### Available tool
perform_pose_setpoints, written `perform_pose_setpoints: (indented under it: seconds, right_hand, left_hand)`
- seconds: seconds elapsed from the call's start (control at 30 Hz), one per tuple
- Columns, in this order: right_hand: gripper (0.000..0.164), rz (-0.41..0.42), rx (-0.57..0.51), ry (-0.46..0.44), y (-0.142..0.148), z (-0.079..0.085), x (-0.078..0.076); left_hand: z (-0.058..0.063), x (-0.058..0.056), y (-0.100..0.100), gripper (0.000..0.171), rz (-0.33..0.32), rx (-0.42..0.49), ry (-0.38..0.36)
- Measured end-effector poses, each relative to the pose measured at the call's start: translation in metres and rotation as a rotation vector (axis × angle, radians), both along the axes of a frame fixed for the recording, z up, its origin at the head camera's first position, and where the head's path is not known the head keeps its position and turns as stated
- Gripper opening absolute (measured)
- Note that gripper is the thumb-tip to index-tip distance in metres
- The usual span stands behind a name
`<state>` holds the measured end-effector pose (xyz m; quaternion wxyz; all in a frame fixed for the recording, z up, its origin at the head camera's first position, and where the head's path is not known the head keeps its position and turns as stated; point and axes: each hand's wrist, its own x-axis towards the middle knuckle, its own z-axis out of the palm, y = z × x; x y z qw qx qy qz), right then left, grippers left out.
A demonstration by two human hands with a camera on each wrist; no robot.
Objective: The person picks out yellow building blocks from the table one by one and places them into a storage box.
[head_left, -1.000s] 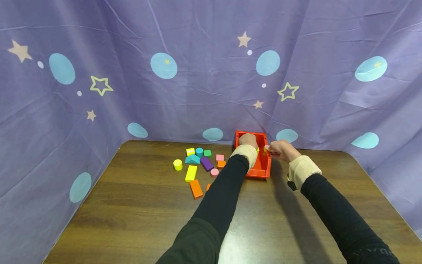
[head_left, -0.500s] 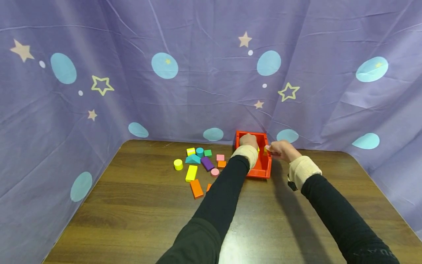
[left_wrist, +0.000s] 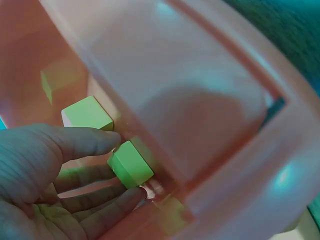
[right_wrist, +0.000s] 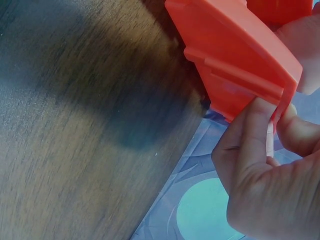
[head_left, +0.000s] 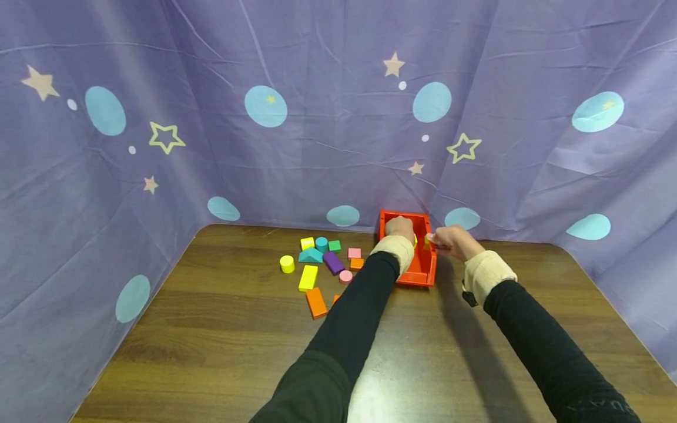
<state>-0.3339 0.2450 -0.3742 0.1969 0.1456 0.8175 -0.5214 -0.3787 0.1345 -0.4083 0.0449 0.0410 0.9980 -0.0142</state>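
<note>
At the back of the table stands a red plastic bin (head_left: 423, 273). My left hand (head_left: 400, 229) reaches down into it. In the left wrist view, the thumb and fingers of that hand (left_wrist: 65, 175) pinch a small yellow-green block (left_wrist: 132, 165) close to the bin wall. Another block (left_wrist: 89, 114) of like colour lies just beyond the thumb. On the bin's right side, my right hand (head_left: 453, 239) grips the wall. Its thumb (right_wrist: 297, 132) is over the inner side and its fingers (right_wrist: 255, 132) press the outer face, below a ridge.
Left of the bin, several toy blocks lie loose on the wooden table (head_left: 211, 352), among them a purple block (head_left: 334, 262), a yellow cylinder (head_left: 287, 264) and an orange block (head_left: 316, 302). My left forearm partly covers another orange piece. A purple patterned curtain (head_left: 338, 117) hangs right behind the table.
</note>
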Motion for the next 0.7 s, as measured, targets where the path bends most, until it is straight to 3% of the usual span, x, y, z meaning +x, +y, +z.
perform_pose_setpoints:
  seconds: [0.23,0.7]
  right_hand:
    - [0.034,-0.011,-0.004,0.016,0.0,-0.003,-0.001]
    - [0.034,0.0,-0.023,0.006,0.002,0.0,0.001]
  left_hand:
    - [0.005,0.001,-0.001,0.025,-0.011,0.001,-0.006]
    - [0.048,0.013,-0.01,0.029,-0.089,0.057,-0.065]
